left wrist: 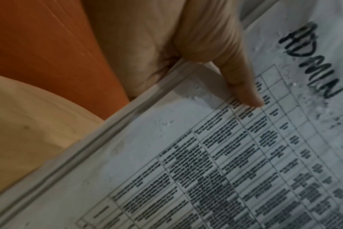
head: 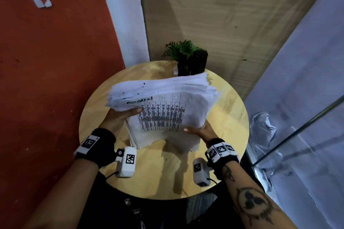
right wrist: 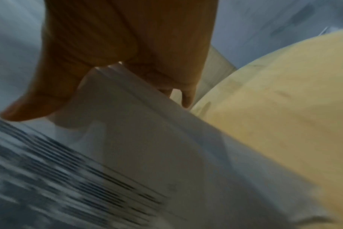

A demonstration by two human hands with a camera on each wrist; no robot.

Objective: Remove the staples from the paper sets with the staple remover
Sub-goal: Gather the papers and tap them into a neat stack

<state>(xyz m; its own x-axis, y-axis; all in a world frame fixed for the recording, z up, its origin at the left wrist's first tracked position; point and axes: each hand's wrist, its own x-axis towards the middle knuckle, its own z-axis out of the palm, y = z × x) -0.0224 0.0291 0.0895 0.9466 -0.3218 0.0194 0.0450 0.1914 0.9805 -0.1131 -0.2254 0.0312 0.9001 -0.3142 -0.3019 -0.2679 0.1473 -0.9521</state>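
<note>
White paper fills the middle of your view: a thick stack of paper sets (head: pixel 163 102) held up off the round wooden worktop (head: pixel 229 117), tilted so its far edge rises toward the potted plant (head: pixel 188 57) at the worktop's back rim. Your left hand (head: pixel 121 117) has its grip clamped on the stack's left edge, thumb (left wrist: pixel 243 86) pressed flat on the top sheet over the printed table, just below the handwritten word "ADMIN" (left wrist: pixel 311 62), with the rest of the hand wrapped beneath the edge. Your right hand (head: pixel 200 130) has its grip clamped on the stack's near right corner, thumb (right wrist: pixel 35 102) on top of the sheets and fingers (right wrist: pixel 186 96) curled under them. The top sheet carries a dense grid of dark print. More sheets (head: pixel 135 139) hang lower under the stack on its near side, close to the worktop. Left of the worktop stands a red wall (head: pixel 46 70); right of it lies pale sheeting (head: pixel 297 98). Both wrist views are blurred.
</note>
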